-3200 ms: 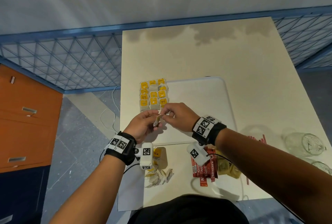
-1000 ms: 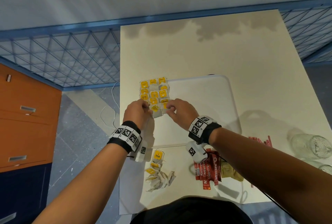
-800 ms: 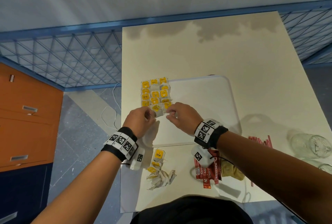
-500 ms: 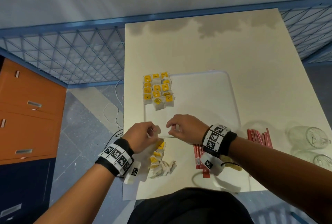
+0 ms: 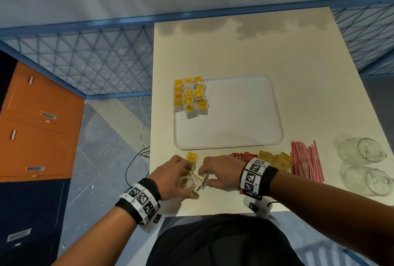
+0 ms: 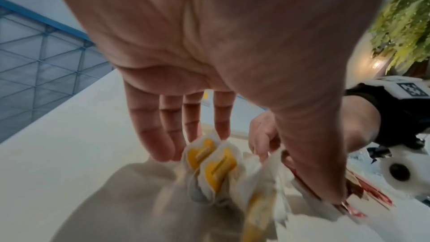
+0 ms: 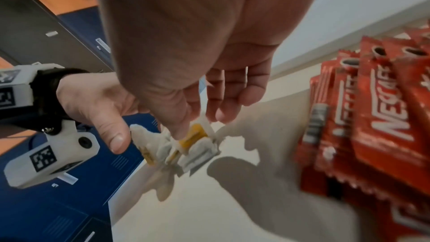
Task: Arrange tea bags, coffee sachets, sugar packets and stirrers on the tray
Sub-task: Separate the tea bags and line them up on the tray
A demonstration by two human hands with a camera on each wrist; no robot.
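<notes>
Several yellow-tagged tea bags (image 5: 190, 97) lie in rows at the far left corner of the white tray (image 5: 245, 116). A loose pile of tea bags (image 5: 197, 180) sits on the table near the front edge. Both hands are on it. My left hand (image 5: 187, 175) has its fingers (image 6: 163, 146) stretched down onto the pile's left side, with the thumb (image 6: 321, 187) spread to the right. My right hand (image 7: 197, 128) pinches one tea bag (image 7: 194, 135) between thumb and fingers. Red coffee sachets (image 5: 241, 156), brown sugar packets (image 5: 277, 160) and red-striped stirrers (image 5: 306, 163) lie to the right.
Two glass jars (image 5: 362, 152) lie on their sides at the table's right edge. One tagged tea bag (image 5: 191, 157) rests just in front of the tray. The table's left edge is near my left wrist; an orange cabinet (image 5: 38, 120) stands on the left.
Both hands left a tea bag in the rows on the tray. They drew back toward me to the loose pile, where the right hand took hold of another bag.
</notes>
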